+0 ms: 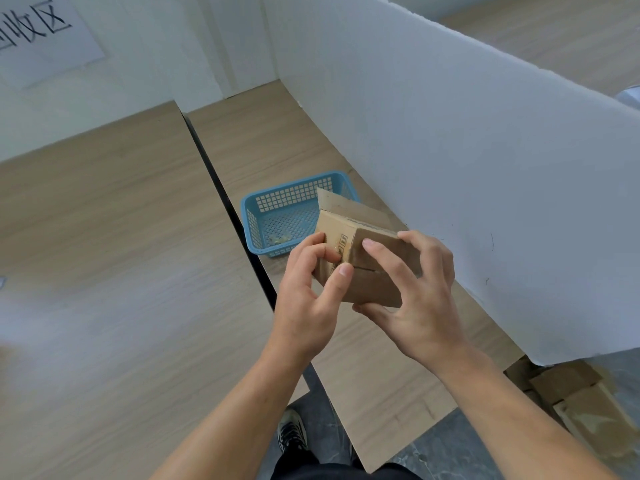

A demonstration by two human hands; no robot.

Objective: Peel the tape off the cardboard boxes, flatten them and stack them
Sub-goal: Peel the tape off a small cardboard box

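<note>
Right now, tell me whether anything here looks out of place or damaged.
Nothing looks damaged. The cardboard box, gripped by the left hand and right hand, has one flap sticking up at its far end. A crumpled scrap lies in the blue basket, and cardboard pieces lie on the floor.

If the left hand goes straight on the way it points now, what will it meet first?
The small brown cardboard box, which the left hand pinches; beyond it, probably the blue plastic basket, depth unclear.

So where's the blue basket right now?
In the head view, the blue basket sits on the right-hand table, just behind the cardboard box, near the white partition.
</note>
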